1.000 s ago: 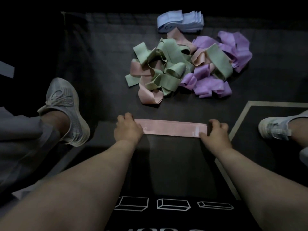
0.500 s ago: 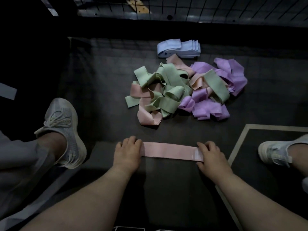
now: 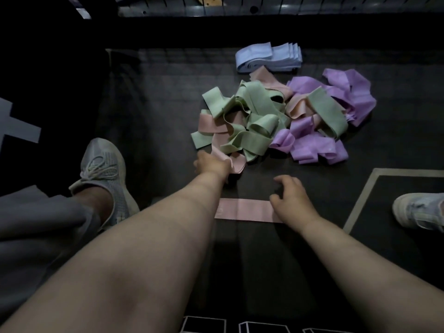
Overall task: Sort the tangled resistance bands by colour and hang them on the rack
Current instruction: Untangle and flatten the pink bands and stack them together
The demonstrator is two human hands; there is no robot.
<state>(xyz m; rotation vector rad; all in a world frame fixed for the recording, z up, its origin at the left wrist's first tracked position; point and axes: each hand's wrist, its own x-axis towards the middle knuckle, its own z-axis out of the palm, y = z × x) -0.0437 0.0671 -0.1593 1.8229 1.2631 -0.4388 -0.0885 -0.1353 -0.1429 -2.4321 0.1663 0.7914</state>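
A flattened pink band [image 3: 242,210] lies on the dark mat in front of me. My right hand [image 3: 292,200] hovers over its right end with fingers loosely bent, holding nothing. My left hand [image 3: 211,164] has reached to the near edge of the tangled pile and grips a pink band [image 3: 236,163] there. The pile mixes green bands [image 3: 249,116], purple bands [image 3: 319,145] and more pink ones. A stack of folded blue bands [image 3: 269,56] lies behind the pile.
My left shoe [image 3: 105,174] and right shoe [image 3: 420,210] rest on the mat at either side. A wire grid rack [image 3: 216,8] runs along the top edge. A pale line [image 3: 360,200] marks the mat at right.
My left hand left the flat pink band and moved forward to the pile, taking hold of another pink band. My right hand lifted off the flat band's right end.
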